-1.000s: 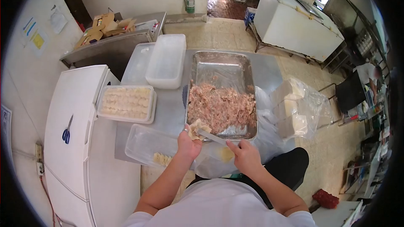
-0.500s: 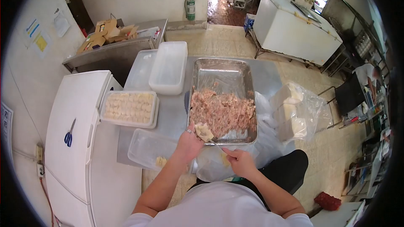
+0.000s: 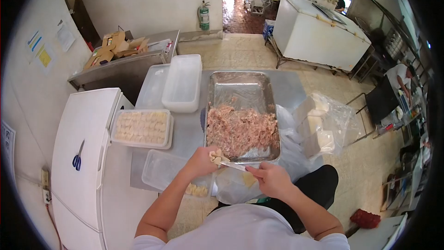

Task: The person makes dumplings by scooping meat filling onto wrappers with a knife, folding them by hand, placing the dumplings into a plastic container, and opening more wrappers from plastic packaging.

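Near the tray's front edge, my left hand (image 3: 202, 161) is closed around a dumpling (image 3: 217, 157), its pale wrapper gathered and pleated. My right hand (image 3: 274, 181) grips a narrow flat spatula (image 3: 237, 165), its blade tip touching the dumpling. Beyond both hands lies a metal tray (image 3: 209, 93), its nearer half holding pink ground meat (image 3: 240, 130). Under my right hand, pale yellow wrappers (image 3: 249, 179) show among clear plastic. Below my left forearm, several finished dumplings (image 3: 198, 190) sit in the front of a translucent tub (image 3: 159, 169).
A tub full of dumplings (image 3: 141, 126) stands at the table's left, with translucent tubs (image 3: 182, 83) behind. Bagged pale blocks (image 3: 319, 125) lie right. Scissors (image 3: 77, 156) rest on a white appliance (image 3: 88, 111). A chest freezer (image 3: 319, 32) and other people (image 3: 400, 78) are farther off.
The wrapper in my left hand, flatter and more open before, is now gathered up. The spatula has turned flatter across it, and the view has shifted slightly.
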A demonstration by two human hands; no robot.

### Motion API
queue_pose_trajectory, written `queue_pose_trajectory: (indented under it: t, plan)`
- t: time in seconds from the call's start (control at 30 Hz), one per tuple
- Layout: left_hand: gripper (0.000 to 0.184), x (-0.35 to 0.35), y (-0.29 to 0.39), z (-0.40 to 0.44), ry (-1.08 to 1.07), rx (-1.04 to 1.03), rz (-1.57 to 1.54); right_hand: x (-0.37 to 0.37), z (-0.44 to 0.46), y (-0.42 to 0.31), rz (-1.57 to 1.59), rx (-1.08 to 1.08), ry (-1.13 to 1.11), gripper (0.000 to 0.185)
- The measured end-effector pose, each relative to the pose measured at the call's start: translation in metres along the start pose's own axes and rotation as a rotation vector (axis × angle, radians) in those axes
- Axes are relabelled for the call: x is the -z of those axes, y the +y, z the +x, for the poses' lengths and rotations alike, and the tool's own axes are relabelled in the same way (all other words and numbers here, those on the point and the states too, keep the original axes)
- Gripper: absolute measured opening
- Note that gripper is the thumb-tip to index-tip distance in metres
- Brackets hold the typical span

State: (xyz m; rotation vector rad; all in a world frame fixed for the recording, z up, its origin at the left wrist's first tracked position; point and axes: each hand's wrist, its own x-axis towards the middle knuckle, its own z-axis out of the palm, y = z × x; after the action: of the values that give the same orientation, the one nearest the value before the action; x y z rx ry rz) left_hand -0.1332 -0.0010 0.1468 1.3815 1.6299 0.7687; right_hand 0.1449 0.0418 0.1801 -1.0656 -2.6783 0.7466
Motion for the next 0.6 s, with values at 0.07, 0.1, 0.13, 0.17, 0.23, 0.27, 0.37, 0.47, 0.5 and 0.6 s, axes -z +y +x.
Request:
queue_pose_trajectory:
  t: [0.07, 0.1, 0.13, 0.17, 0.23, 0.27, 0.37, 0.47, 0.5, 0.6]
  plan:
    - [0.02, -0.001, 0.002, -0.002, -0.004, -0.057, 0.012, 0.022, -0.002, 0.003, -0.027, 0.011, -0.038, 0.033]
    - [0.02, -0.004, -0.001, -0.003, -0.001, -0.085, 0.0, 0.037, -0.004, 0.005, -0.023, 0.0, -0.062, 0.033]
    - [0.02, -0.008, -0.006, -0.004, 0.002, -0.112, -0.013, 0.048, -0.007, 0.009, -0.018, -0.011, -0.088, 0.033]
    - [0.021, -0.012, -0.011, -0.003, 0.037, -0.12, -0.098, 0.054, -0.01, 0.016, 0.024, -0.027, -0.073, 0.035]
    - [0.023, -0.022, -0.018, -0.003, 0.108, -0.129, -0.269, 0.053, -0.011, 0.019, 0.123, -0.076, -0.013, 0.032]
    - [0.023, -0.03, -0.019, -0.006, 0.104, -0.094, -0.403, 0.05, -0.012, 0.02, 0.175, -0.105, 0.018, 0.031]
    - [0.026, -0.055, -0.011, -0.01, 0.05, -0.006, -0.731, -0.011, -0.007, 0.018, 0.663, -0.279, 0.034, 0.024]
    - [0.028, -0.073, -0.011, -0.014, -0.016, 0.034, -0.793, -0.034, 0.009, -0.009, 1.017, -0.376, 0.082, 0.019]
    - [0.028, -0.076, -0.01, -0.016, -0.011, 0.028, -0.731, -0.038, 0.011, -0.009, 0.993, -0.352, 0.087, 0.018]
    - [0.027, -0.076, -0.006, -0.023, 0.011, -0.029, -0.476, -0.04, 0.019, -0.004, 0.88, -0.304, 0.064, 0.017]
